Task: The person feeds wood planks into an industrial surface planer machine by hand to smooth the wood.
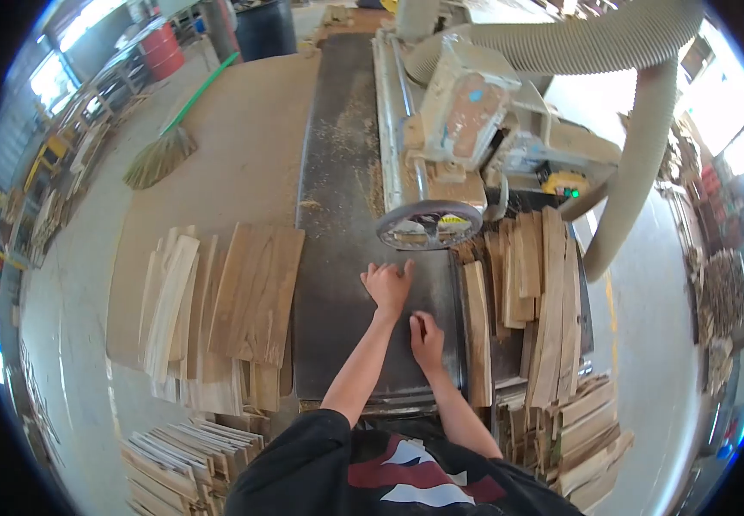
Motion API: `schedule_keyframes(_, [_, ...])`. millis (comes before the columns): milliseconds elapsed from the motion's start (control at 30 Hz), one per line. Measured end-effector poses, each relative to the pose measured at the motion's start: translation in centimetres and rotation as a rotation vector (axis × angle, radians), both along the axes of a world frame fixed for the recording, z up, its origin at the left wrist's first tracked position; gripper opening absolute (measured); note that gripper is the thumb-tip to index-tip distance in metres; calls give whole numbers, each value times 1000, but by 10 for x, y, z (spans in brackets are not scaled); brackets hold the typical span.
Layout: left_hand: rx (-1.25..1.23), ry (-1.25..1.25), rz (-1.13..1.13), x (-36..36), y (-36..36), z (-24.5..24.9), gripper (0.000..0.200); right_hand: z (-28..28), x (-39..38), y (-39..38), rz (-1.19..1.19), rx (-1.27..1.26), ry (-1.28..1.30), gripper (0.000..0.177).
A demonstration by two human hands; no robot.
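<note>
the dark machine table [336, 318] runs lengthwise in front of the person, under both of their hands, with sawdust scattered over its farther stretch. from here i can't tell whether either hand touches it. the left hand [386, 288] is the farther of the 2, released, its fingers loosely bent and the thumb sticking out. the right hand [426, 342] is nearer the body, fingers curled in; whether it's clenched on something small, i cannot tell.

just beyond the left hand sits a round handwheel [429, 225], on the near end of the dusty saw unit [471, 107]. a fat ribbed hose [578, 45] sweeps away from that unit and bends downward.

to the right of the right hand, a narrow board [477, 335] lies lengthwise along the table's side, and a row of rough strips [551, 301] lies beside it. on the other side, wide brown boards [256, 292] overlap near the table's left edge, next to paler planks [174, 301], all on a brown panel [238, 129]. a broom [161, 159] with a green handle lies farther up that panel.

lower down there are 2 more stacks, the left stack [187, 460] and the right stack [587, 434], 1 either side of the person. way back stand a red drum [162, 52] and a black drum [266, 30].
</note>
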State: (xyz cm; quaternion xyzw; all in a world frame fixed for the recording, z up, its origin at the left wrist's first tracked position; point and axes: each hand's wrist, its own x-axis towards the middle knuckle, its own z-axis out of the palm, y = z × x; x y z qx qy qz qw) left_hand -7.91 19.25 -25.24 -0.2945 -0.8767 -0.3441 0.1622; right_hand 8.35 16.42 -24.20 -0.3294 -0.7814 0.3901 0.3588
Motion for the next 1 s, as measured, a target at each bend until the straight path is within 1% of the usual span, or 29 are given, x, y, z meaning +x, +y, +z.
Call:
schedule_keyframes(33, [14,-6,-105,1,-12,8,43,3,7,-8,22,8,7,26])
schedule_keyframes(67, [19,1,-87,0,-23,6,43,6,14,-15,6,-21,-14,25])
schedule_keyframes(133, [-34,-7,-428,-5,-48,3,44,9,16,-17,-6,-47,-25,25])
schedule_keyframes(167, [-35,0,-423,-6,-62,4,44,9,17,-17,-7,-58,-2,25])
schedule_keyframes(233, [-57,-41,-595,-2,-88,8,44,9,17,-17,-2,-88,52,25])
schedule_keyframes(333, [-41,-8,-590,4,-112,10,44,7,16,-16,19,-65,44,27])
schedule_keyframes(467, [-14,-37,-540,8,-109,13,45,5,17,-16,48,-69,43,27])
schedule_keyframes(533, [11,23,-521,8,-107,12,44,5,14,-18,12,-72,66,20])
schedule_keyframes(667, [-6,-3,-501,9,-110,15,43,6,15,-17,24,-51,58,19])
schedule_keyframes(733, [-12,-95,-541,8,-113,19,40,6,16,-18,19,-92,65,20])
schedule_keyframes(767, [47,-143,-584,1,-113,17,34,6,16,-16,33,-106,55,20])
schedule_keyframes(800, [99,-198,-618,-9,-118,14,29,5,16,-13,34,-67,66,22])
schedule_keyframes(867, [77,51,-391,-38,-140,51,27,-4,16,-12,32,-39,95,24])
schedule_keyframes(900, [36,-37,-274,-62,-158,59,33,-11,15,-11,23,-45,118,24])
schedule_keyframes(933, [52,-54,-115,-82,-177,78,39,-5,17,-14,25,-110,85,24])
schedule_keyframes(967, [-113,-53,99,-102,-199,96,61,1,17,-16,20,-161,64,25])
schedule_keyframes(1000, [-213,-37,239,-119,-220,109,71,-3,16,-17,28,-184,60,25])
